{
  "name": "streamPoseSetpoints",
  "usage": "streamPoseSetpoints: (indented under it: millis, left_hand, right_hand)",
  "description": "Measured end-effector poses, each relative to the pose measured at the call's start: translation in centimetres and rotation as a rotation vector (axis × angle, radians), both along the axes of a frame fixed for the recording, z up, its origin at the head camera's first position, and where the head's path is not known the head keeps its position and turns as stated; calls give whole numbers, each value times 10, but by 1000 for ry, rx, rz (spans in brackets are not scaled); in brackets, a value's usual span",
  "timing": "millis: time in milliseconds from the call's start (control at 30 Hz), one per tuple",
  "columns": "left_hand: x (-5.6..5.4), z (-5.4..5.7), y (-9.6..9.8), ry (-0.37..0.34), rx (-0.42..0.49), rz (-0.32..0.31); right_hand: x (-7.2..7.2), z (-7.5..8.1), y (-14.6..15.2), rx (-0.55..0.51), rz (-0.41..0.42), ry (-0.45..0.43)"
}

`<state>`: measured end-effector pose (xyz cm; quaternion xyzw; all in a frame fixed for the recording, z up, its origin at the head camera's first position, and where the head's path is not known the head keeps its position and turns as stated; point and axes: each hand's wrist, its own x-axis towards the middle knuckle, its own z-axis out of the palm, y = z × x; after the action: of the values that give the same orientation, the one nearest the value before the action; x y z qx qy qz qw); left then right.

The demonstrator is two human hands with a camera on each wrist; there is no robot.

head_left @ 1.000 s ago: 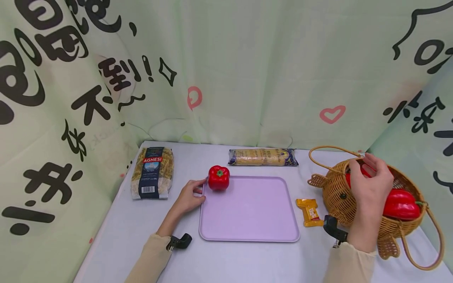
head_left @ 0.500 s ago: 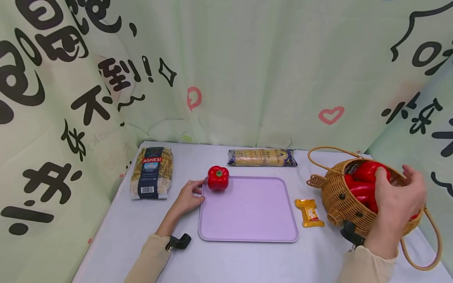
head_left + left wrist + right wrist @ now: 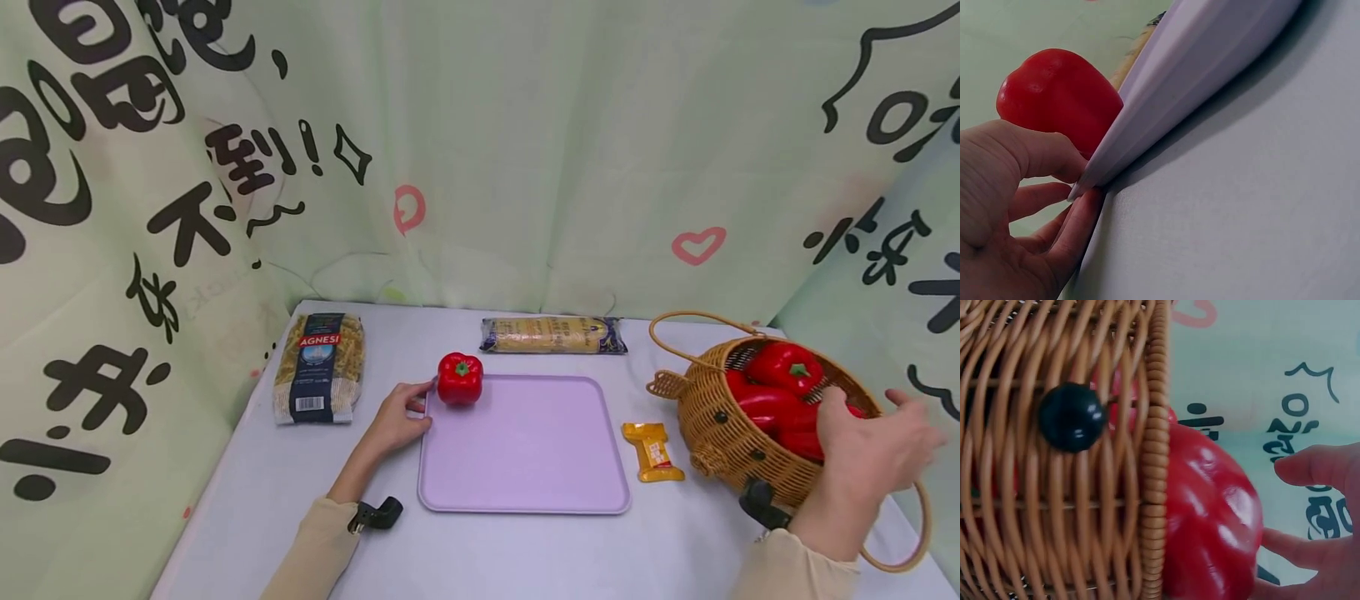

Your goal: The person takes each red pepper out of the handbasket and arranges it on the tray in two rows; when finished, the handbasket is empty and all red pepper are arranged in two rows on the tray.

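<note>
With left grip, pinching rim of rectangular purple tray; with right grip, holding fingers apart near red peppers in brown wicker basket, right of tray.

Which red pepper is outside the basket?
The red pepper at the far-left corner of the lilac tray, by the left hand; the other visible peppers sit in the wicker basket.

High head view, tray shared with close left-wrist view
</note>
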<state>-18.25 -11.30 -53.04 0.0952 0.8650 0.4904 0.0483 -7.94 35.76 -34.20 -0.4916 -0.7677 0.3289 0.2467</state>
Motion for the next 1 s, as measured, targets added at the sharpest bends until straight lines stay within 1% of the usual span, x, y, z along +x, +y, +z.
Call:
streamPoseSetpoints:
  millis: [100,200,267,367,533,767,1000]
  left_hand:
    - [1,-1,0,-2,0,1]
    - [1,-1,0,-2,2,2]
    - [1,0,0,0,3,3]
    - [1,0,0,6,-1,-5]
    - [1,0,-1,15,-4,-12]
    - [2,1,-2,17,0,-15]
    - [0,0,-1,6,0,-11]
  right_hand:
    - [0,-3,3,-38,31,-50]
    - [-1,-7,4,-58,66,-70]
    - [-1,-8,5,-69,85,-76]
    - [-1,-10,6,-81,85,-65]
    - [1,-12,9,-116,97,-80]
    - [3,-13,9,-122,117,-103]
    - [3,-10,8,-134,170,-110]
